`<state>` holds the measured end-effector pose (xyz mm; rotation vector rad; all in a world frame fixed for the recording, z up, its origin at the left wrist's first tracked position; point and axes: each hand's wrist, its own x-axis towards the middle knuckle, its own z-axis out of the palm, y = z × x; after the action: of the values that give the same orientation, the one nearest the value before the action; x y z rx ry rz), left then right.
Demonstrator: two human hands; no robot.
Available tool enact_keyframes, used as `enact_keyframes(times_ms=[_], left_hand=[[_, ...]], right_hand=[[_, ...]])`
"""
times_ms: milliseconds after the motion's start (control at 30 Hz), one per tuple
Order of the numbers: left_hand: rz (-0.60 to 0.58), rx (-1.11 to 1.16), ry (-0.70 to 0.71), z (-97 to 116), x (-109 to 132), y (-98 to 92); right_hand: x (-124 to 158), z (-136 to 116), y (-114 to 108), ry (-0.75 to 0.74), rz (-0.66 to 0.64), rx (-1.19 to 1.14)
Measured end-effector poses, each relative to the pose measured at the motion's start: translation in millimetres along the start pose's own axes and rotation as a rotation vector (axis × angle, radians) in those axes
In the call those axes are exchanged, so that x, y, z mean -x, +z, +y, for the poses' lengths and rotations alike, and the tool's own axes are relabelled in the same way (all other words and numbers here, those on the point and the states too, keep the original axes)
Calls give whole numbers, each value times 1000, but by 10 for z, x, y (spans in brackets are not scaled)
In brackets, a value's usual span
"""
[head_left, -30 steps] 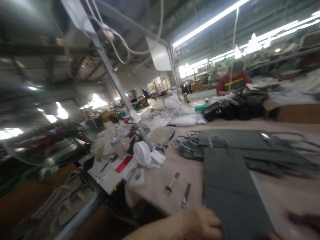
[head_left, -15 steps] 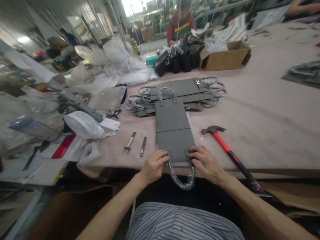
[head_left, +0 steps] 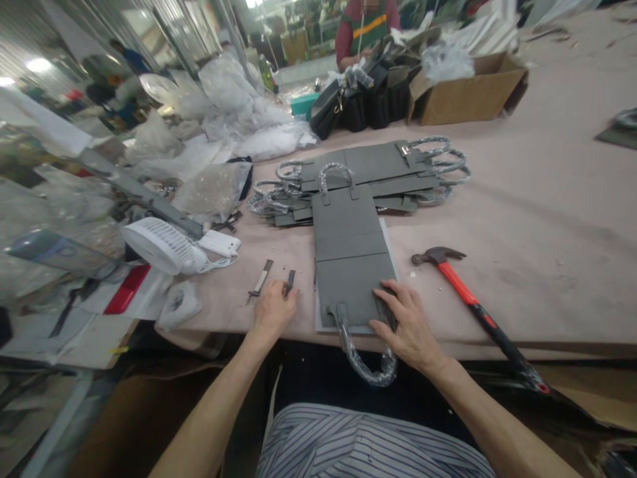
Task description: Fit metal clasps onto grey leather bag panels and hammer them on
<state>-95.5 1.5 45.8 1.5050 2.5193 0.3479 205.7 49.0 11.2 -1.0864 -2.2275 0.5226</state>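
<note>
A grey bag panel (head_left: 351, 232) lies lengthwise before me, with a plastic-wrapped handle (head_left: 365, 368) at its near end hanging over the table edge and another wrapped handle (head_left: 336, 174) at its far end. Left of the panel, my left hand (head_left: 275, 309) is closed on a small dark two-pronged punch (head_left: 290, 282); its lower end is hidden by the fingers. A second pronged tool (head_left: 261, 275) with a pale wrapped shank lies beside that hand. My right hand (head_left: 405, 322) rests on the panel's near right corner, over the handle's base, fingers spread.
A claw hammer (head_left: 462, 292) lies to the right, its grip past the table edge. Behind are stacked grey bag panels (head_left: 368, 166), black bags (head_left: 353, 109) and a cardboard box (head_left: 470, 89). A white fan (head_left: 162, 245) stands left. A person (head_left: 365, 30) sits across the table.
My left hand has left the handle base, moved left and taken hold of the small punch. My right hand stays by the handle, its fingers more spread. The view has shifted slightly.
</note>
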Motion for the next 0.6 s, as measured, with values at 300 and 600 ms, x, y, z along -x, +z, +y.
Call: enact_keyframes(times_ms=[300, 600], left_hand=[[-182, 80, -155, -106, -283, -76], [-148, -24, -100, -17, -276, -136]], right_hand=[[-49, 69, 85, 4, 27, 114], [-45, 95, 142, -12, 53, 133]])
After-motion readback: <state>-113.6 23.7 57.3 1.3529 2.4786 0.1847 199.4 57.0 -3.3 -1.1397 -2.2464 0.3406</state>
